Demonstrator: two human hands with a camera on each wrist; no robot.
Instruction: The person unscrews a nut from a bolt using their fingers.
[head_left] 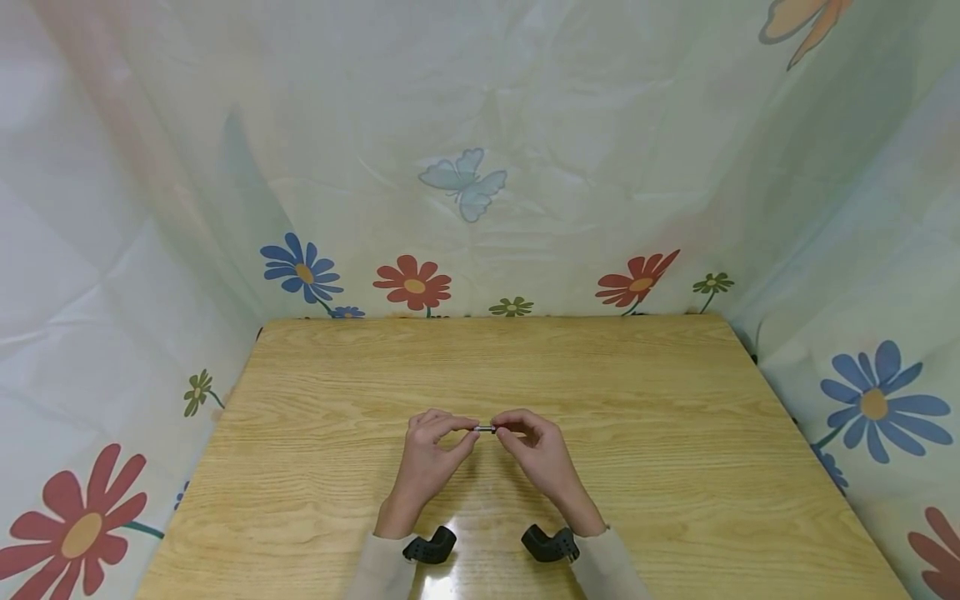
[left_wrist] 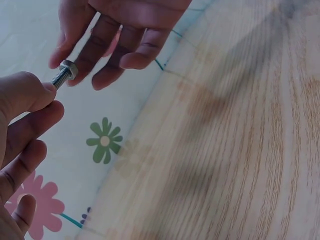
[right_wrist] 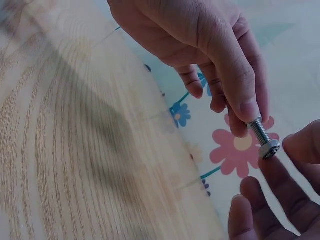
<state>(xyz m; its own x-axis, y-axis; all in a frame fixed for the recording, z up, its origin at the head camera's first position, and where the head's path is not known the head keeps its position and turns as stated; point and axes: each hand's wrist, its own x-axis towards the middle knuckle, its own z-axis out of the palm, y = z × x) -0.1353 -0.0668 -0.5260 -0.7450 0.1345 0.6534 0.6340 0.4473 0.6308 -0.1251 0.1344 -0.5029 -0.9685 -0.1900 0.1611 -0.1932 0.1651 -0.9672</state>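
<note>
A small silver bolt [head_left: 484,428] is held level between both hands over the middle of the table. My left hand [head_left: 429,454] pinches one end between thumb and forefinger, its other fingers loosely bent. The threaded shank [right_wrist: 261,132] shows between the hands. At its other end sits a hexagonal nut [right_wrist: 270,149], also visible as a nut [left_wrist: 69,69] in the left wrist view. My right hand [head_left: 542,454] has thumb and forefinger on either side of this nut, fingertips right at its edges. Its remaining fingers [left_wrist: 142,52] are spread and slightly bent.
Under the hands lies a wood-grain table [head_left: 315,367]. A pale curtain [head_left: 555,167] printed with flowers and butterflies hangs behind it and along both sides. Black wrist devices [head_left: 431,546] are worn at both cuffs.
</note>
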